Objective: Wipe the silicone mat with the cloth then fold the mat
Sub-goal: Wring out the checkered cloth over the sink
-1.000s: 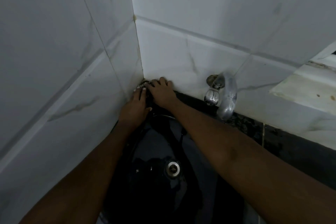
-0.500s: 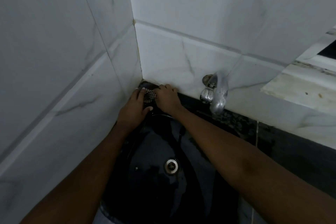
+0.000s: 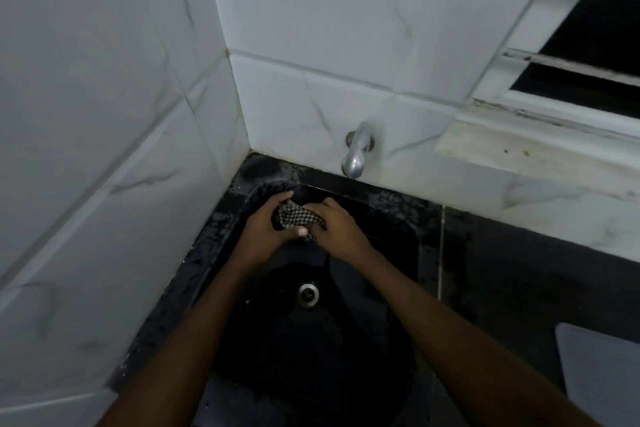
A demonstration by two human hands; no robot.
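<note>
A small black-and-white checked cloth (image 3: 297,215) is bunched between both my hands above the far part of a black sink (image 3: 398,239). My left hand (image 3: 266,232) grips its left side with the thumb across the front. My right hand (image 3: 337,230) holds its right side with curled fingers. A pale grey silicone mat (image 3: 602,374) lies flat on the dark counter at the lower right, partly cut off by the frame edge and away from both hands.
A chrome tap (image 3: 356,154) sticks out of the white tiled wall just above the sink. A metal drain (image 3: 308,294) sits at the basin's bottom. White marble-look tiles close in on the left. A louvred window with a ledge (image 3: 540,152) is at the upper right.
Both hands have pulled the cloth out of the back corner by the wall and brought it toward me over the basin. The view shifted, so the mat now shows at right.
</note>
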